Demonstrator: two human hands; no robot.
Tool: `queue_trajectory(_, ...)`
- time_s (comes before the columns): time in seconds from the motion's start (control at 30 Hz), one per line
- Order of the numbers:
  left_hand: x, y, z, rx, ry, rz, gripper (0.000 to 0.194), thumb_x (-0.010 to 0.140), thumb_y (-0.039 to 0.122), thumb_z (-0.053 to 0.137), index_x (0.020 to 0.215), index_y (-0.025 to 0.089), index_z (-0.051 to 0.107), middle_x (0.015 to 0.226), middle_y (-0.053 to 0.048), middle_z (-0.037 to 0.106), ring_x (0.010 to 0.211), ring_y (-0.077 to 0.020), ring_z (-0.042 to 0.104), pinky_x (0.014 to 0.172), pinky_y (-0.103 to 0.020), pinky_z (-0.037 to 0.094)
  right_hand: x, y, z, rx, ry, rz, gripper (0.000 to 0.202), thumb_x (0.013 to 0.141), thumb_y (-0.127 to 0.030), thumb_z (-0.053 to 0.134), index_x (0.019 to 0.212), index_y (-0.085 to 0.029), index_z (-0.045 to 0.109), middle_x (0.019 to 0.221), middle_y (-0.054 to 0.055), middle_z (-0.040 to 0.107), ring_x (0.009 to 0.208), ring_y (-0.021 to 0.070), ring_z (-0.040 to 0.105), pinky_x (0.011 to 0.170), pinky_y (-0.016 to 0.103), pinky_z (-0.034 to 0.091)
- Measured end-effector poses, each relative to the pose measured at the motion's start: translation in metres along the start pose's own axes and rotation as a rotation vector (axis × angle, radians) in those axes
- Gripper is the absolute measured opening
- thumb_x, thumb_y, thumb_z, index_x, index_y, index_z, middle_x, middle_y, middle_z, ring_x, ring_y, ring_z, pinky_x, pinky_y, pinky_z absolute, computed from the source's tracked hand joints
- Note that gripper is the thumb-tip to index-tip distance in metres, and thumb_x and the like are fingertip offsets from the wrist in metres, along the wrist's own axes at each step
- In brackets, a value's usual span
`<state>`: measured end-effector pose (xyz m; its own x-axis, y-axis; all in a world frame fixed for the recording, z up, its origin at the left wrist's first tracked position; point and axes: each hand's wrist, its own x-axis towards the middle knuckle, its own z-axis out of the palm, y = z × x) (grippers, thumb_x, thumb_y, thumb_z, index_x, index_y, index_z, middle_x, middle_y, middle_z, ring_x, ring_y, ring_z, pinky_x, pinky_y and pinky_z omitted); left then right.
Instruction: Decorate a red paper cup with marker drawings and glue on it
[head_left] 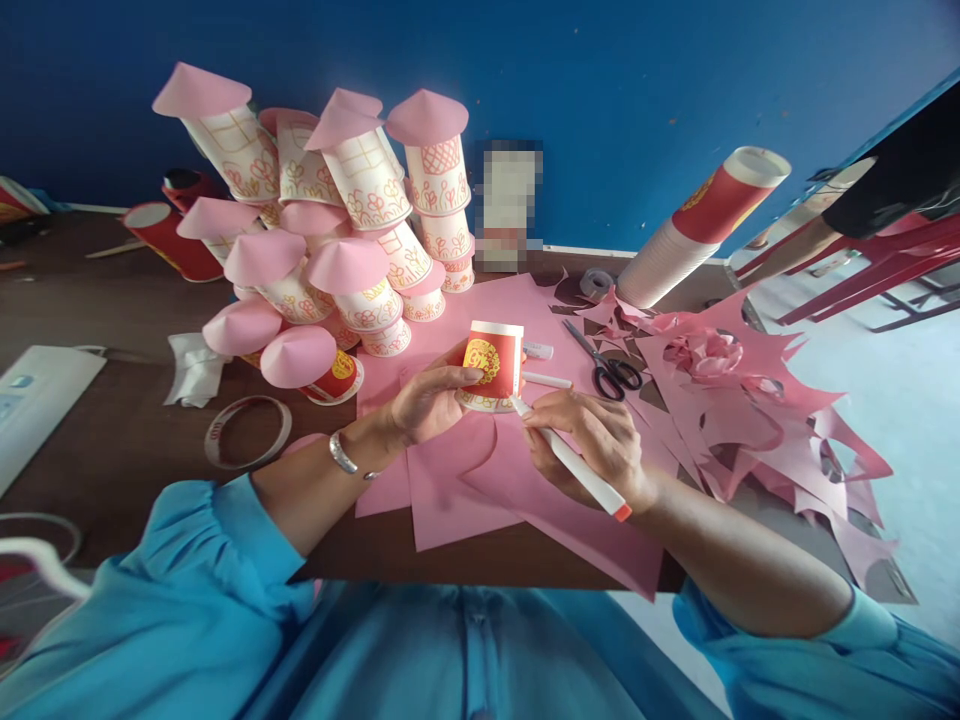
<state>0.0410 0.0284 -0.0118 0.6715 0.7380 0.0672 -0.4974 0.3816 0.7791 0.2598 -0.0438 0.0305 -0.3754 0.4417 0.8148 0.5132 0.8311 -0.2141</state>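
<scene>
My left hand (433, 402) grips a red and white paper cup (504, 362) with a gold emblem, its fingers wrapped round the left side. In my right hand (589, 440) is a white marker pen (585, 475) with an orange end; its tip is at the cup's lower edge, where coloured marks show. Under both hands lie sheets of pink paper (457, 490). Behind the right hand rest another white marker (547, 381), a marker cap or short white piece (538, 351) and black-handled scissors (616, 377).
Decorated paper-cup towers (439, 190) with pink cone roofs stand at the back left. A tall stack of cups (671, 250) leans at the back right. Pink paper scraps (750, 400) cover the right side. A tape roll (248, 432) and crumpled white packet (196, 368) lie left.
</scene>
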Motion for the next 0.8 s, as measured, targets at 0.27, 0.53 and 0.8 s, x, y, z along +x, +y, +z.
queue_trajectory(0.27, -0.0007, -0.0001, -0.0005, 0.006, -0.001, -0.009, 0.064, 0.095, 0.034, 0.084, 0.157, 0.023, 0.074, 0.148, -0.017, 0.086, 0.140, -0.0438, 0.080, 0.119, -0.058, 0.062, -0.0014, 0.0010, 0.0016, -0.019, -0.014, 0.003, 0.019, 0.107, -0.007, 0.068, 0.110, -0.025, 0.065, 0.080, -0.003, 0.077, 0.066, 0.0161, 0.078, 0.062, 0.026, 0.062)
queue_trajectory(0.53, -0.0002, 0.0001, 0.0014, -0.006, 0.018, -0.020, 0.064, 0.092, 0.035, 0.088, 0.155, 0.025, 0.075, 0.150, -0.015, 0.085, 0.142, -0.0444, 0.079, 0.118, -0.058, 0.063, 0.0002, -0.0003, -0.0001, -0.038, -0.013, 0.019, 0.020, 0.106, -0.007, 0.069, 0.112, -0.025, 0.064, 0.082, -0.003, 0.079, 0.070, 0.0163, 0.081, 0.067, 0.026, 0.066)
queue_trajectory(0.8, -0.0009, -0.0009, 0.0002, -0.014, -0.002, 0.008, 0.058, 0.095, 0.029, 0.083, 0.153, 0.025, 0.077, 0.142, -0.014, 0.088, 0.142, -0.0425, 0.079, 0.116, -0.055, 0.065, -0.0008, -0.0018, 0.0011, -0.040, -0.017, 0.025, 0.019, 0.108, -0.007, 0.067, 0.111, -0.025, 0.061, 0.079, -0.004, 0.076, 0.064, 0.0151, 0.078, 0.062, 0.026, 0.063)
